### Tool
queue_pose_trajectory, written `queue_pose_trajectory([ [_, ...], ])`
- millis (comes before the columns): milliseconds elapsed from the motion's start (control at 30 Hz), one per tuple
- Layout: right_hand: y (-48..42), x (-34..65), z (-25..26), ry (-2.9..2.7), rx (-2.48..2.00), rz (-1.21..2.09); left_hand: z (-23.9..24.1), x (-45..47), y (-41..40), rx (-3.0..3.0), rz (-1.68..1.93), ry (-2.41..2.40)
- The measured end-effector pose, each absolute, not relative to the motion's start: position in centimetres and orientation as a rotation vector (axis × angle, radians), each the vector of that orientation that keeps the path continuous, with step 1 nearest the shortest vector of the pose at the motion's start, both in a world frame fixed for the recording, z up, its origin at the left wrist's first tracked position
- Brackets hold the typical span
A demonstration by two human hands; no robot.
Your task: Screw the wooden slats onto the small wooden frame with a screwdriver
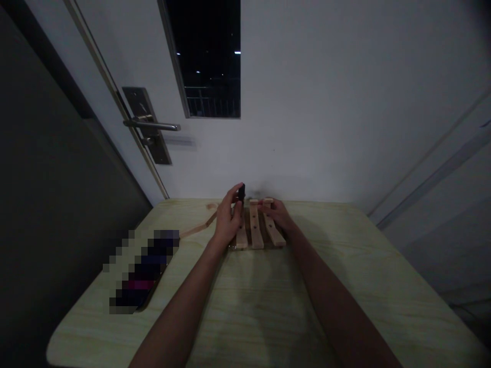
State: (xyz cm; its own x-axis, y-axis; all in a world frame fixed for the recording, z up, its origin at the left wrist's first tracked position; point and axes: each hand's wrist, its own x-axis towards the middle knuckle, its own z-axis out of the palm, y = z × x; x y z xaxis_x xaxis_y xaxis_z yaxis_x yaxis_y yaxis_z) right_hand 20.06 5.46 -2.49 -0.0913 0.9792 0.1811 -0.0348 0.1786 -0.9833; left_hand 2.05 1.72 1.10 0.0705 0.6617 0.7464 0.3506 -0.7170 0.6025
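Three pale wooden slats with dark holes stand side by side at the table's far end: a left slat (241, 239), a middle slat (255, 225) and a right slat (275, 234). Something dark and partly see-through shows beneath them. My left hand (227, 220) is beside the left slat, thumb and fingers closed around a small black piece (241, 192) above its far end. My fingers hide part of that piece, so its kind is unclear. My right hand (279, 212) grips the far part of the right slat, its fingertips reaching toward the middle one.
On the left of the pale wood-grain table (345, 306) lies a blurred-out phone-like device (153, 271). A thin wooden strip (194, 230) runs between it and my left hand. Behind the table rises a white door (326, 102) with a metal handle (153, 124) and a dark window.
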Motion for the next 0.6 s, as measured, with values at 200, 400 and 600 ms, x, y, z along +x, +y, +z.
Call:
queue_pose_trajectory([
  [200,5.47,20.03,-2.47,-1.331,-1.001,1.169,1.24,2.11,1.79,2.155,1.714,1.085],
  [400,5.54,20.05,-2.50,-1.335,-1.024,1.124,1.08,2.05,2.13,2.165,1.762,1.126],
  [600,5.57,20.13,-2.64,-1.339,-1.013,1.158,0.91,2.08,2.10,2.069,1.778,1.135],
])
